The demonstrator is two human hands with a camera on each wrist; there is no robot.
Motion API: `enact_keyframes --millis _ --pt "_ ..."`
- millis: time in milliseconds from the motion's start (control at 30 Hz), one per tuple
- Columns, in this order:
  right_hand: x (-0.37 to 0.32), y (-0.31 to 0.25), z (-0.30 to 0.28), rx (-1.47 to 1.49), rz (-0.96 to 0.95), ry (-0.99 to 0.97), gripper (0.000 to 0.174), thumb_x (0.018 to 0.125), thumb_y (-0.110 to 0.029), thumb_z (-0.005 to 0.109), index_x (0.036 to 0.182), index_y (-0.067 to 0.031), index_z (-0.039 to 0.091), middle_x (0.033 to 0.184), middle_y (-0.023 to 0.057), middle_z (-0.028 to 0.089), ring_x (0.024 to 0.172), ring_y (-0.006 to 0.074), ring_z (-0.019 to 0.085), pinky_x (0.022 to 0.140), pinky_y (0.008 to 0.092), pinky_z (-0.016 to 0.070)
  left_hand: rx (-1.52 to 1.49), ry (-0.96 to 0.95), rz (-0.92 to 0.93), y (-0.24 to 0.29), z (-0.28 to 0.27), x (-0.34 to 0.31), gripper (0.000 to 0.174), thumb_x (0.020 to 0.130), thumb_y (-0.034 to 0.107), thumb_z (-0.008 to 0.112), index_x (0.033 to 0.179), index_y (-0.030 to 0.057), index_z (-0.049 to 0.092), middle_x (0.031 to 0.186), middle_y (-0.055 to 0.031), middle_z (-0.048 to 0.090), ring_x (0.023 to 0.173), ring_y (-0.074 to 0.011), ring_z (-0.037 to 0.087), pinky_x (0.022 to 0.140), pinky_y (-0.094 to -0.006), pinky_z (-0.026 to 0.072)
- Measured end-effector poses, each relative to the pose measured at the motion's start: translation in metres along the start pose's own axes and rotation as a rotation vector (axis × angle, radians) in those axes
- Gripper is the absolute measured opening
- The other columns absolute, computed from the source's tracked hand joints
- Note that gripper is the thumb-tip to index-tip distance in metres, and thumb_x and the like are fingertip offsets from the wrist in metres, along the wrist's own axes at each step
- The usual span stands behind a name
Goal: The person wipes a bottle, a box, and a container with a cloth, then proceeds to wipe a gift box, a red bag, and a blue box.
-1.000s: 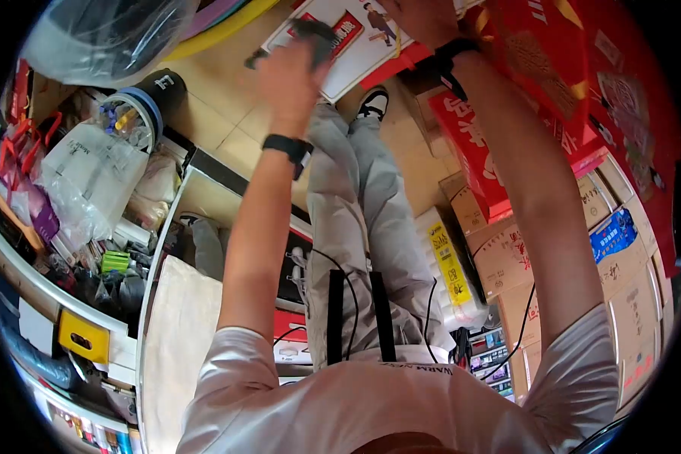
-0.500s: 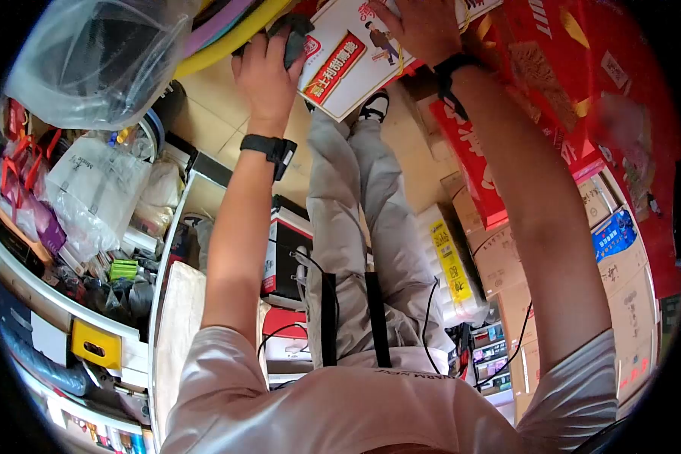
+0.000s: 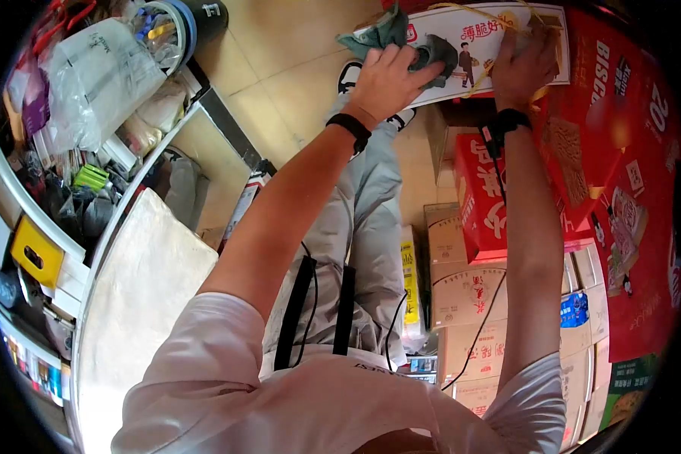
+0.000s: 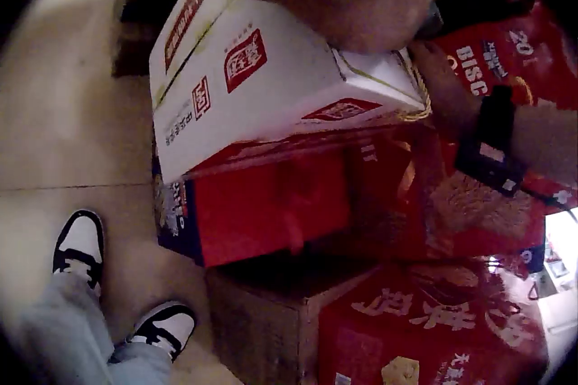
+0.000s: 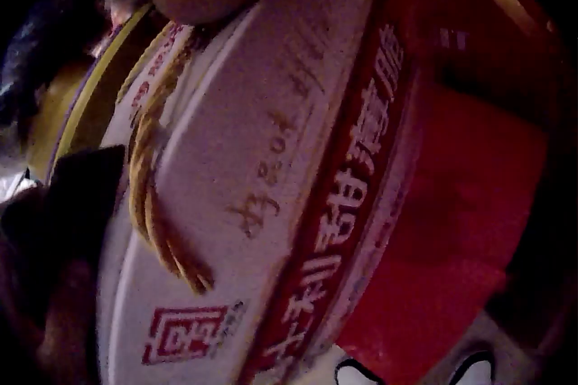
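In the head view, a grey-green cloth (image 3: 390,29) is gripped by the left hand (image 3: 390,79) against the white box (image 3: 473,83); the right hand (image 3: 523,72) is rested at its right end, grip unclear. In the left wrist view, a red box (image 4: 271,209) is seen under the white box. In the right wrist view, a gold cord (image 5: 144,191) is seen against it.

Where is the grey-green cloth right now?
In the head view, the cloth is near the top, just right of the picture's centre, bunched at the left hand's fingers against the white printed box.
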State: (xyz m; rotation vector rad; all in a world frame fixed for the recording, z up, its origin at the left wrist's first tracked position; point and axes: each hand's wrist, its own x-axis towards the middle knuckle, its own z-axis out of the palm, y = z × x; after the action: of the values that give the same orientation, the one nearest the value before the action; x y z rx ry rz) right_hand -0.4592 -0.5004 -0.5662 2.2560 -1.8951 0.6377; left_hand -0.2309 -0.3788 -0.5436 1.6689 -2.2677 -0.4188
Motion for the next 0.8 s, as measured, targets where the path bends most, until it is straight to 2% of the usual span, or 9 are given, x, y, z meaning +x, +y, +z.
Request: enact_keyframes --millis 133,233,367,400,467,500,600,633,800 --pt "0.011 0.012 -0.009 0.072 0.051 0.022 0.065 0.096 -0.048 0.058 0.141 -0.0038 0.048 0.148 0.0221 0.045 0.133 0.0424 0.043 0.106 0.0579 0.0335 0.001 -0.017 0.005 -0.007 0.003 -0.004 0.056 0.074 0.033 0.074 0.128 0.0403 0.063 0.101 0.0004 0.055 0.096 -0.0214 0.052 0.075 -0.0394 0.0369" --pt "0.045 0.001 -0.057 0.198 0.34 -0.326 0.063 0.094 -0.05 0.059 0.132 0.0003 0.053 0.12 0.0262 0.063 0.107 0.0437 0.061 0.086 0.0514 0.0499 0.019 -0.008 0.03 -0.011 -0.009 -0.003 0.049 0.075 0.027 0.074 0.122 0.0392 0.066 0.098 0.0039 0.056 0.093 -0.0185 0.052 0.073 -0.0361 0.0375" --pt "0.042 0.008 -0.053 0.012 0.521 -0.383 0.058 0.099 -0.032 0.057 0.147 -0.0039 0.042 0.136 0.0206 0.056 0.124 0.0371 0.053 0.104 0.0438 0.0427 0.024 -0.068 0.103 -0.029 -0.015 0.005 0.058 0.073 0.03 0.074 0.129 0.0409 0.062 0.102 0.0026 0.057 0.097 -0.0181 0.054 0.078 -0.0377 0.0371" --pt "0.034 0.013 -0.052 0.004 0.526 -0.381 0.058 0.099 -0.032 0.057 0.147 -0.0039 0.042 0.136 0.0206 0.056 0.124 0.0371 0.053 0.104 0.0438 0.0427 0.078 -0.041 0.121 -0.036 -0.014 0.006 0.06 0.072 0.03 0.075 0.13 0.0409 0.061 0.103 0.0021 0.058 0.098 -0.018 0.054 0.079 -0.0377 0.037" --pt "0.01 0.02 -0.046 -0.069 0.448 -0.3 0.063 0.095 -0.049 0.058 0.127 0.0043 0.053 0.116 0.0274 0.064 0.102 0.0432 0.064 0.082 0.0535 0.0511 0.076 -0.043 0.159 -0.05 -0.017 0.008 0.061 0.072 0.03 0.075 0.131 0.0418 0.061 0.104 0.0011 0.058 0.097 -0.0185 0.054 0.079 -0.0384 0.0374" --pt "0.003 0.024 -0.051 0.138 0.512 -0.357 0.064 0.096 -0.05 0.056 0.128 0.006 0.051 0.118 0.0299 0.062 0.106 0.0435 0.062 0.084 0.055 0.0499 0.075 -0.046 0.164 -0.056 -0.019 0.009 0.061 0.072 0.03 0.075 0.131 0.0418 0.061 0.104 0.0011 0.058 0.097 -0.0185 0.054 0.079 -0.0384 0.0374" --pt "-0.046 0.024 -0.052 -0.094 0.397 -0.229 0.067 0.097 -0.051 0.054 0.134 0.0049 0.046 0.122 0.0317 0.06 0.106 0.0435 0.063 0.083 0.0544 0.0512 0.035 -0.021 0.108 -0.058 -0.026 0.015 0.063 0.07 0.021 0.076 0.131 0.0309 0.062 0.1 -0.0048 0.055 0.096 -0.026 0.054 0.079 -0.0415 0.0386" --pt "-0.053 0.022 -0.061 0.147 0.507 -0.347 0.083 0.097 -0.054 0.049 0.152 0.0011 0.022 0.125 0.0347 0.058 0.11 0.0499 0.06 0.092 0.0569 0.0475 0.078 -0.001 -0.017 -0.049 -0.033 0.02 0.063 0.071 0.02 0.076 0.131 0.0274 0.061 0.101 -0.0058 0.055 0.097 -0.0273 0.055 0.079 -0.0425 0.0398" --pt "-0.052 0.018 -0.092 0.348 0.8 -0.757 0.084 0.098 -0.055 0.048 0.158 -0.0097 0.011 0.143 0.0347 0.044 0.125 0.0457 0.053 0.101 0.0523 0.0444 0.048 0.116 -0.439 0.033 0.009 0.035 0.054 0.072 0.023 0.077 0.123 0.0182 0.06 0.108 -0.0126 0.059 0.098 -0.033 0.058 0.074 -0.0466 0.0439"
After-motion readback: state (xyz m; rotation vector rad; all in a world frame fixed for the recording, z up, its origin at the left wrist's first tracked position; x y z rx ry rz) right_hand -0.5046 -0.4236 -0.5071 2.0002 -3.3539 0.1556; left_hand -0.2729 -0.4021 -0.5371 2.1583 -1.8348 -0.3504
